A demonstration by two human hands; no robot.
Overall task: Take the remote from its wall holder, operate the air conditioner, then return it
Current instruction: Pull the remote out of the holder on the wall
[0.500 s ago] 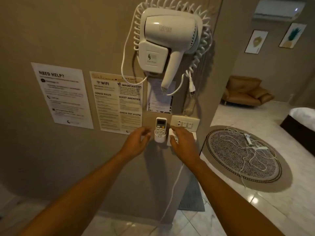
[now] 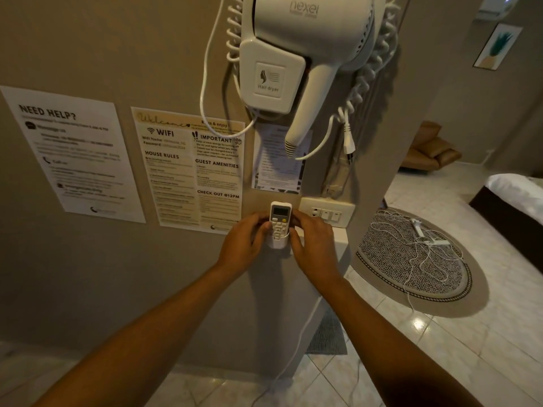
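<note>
A small white remote with a grey screen and a yellow button stands upright in a white wall holder on the beige wall. My left hand grips the remote's left edge, with the thumb on its buttons. From the other side my right hand closes on the remote's right edge, fingers partly behind it. The lower part of the remote sits inside the holder. The air conditioner is a white unit high on the far wall, at the top right corner.
A white wall-mounted hair dryer with a coiled cord hangs just above my hands. A switch plate is to the right of the remote. Paper notices cover the wall on the left. A round rug with white cables lies on the tiled floor.
The view has moved closer to the wall. Both hands, apart from the remote before, have closed in on its two sides.
</note>
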